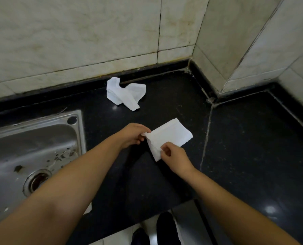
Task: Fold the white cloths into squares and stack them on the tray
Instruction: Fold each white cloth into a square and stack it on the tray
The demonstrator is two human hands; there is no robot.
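On the black countertop (164, 106), right of the steel sink (41, 138), I see both hands holding one partly folded white cloth (171, 135). I use the sink as the reference for all positions.

1. Left hand (132, 136): just right of the sink's far right corner. Its fingers are curled and its fingertips pinch the cloth's left corner.
2. Right hand (173, 158): further right of the sink and nearer to me than the left hand. Thumb and fingers are curled and pinch the cloth's near edge.
3. Folded cloth: stretched between the two hands, well right of the sink. Its far right portion lies flat as a rough rectangle; the near left edge shows loose layers. I cannot tell whether the held edge touches the countertop.
4. Second white cloth (126, 93): crumpled and unfolded, beyond the sink's far right corner, lying against the dark upstand at the foot of the tiled wall (76, 32). It is well apart from both hands.
5. Sink: drain (36, 181) at its near side, dark debris scattered across the basin.
6. Dark shoes (164, 228): on the floor, below the counter edge, right of the sink.

I can read no brand, label or writing on any item.
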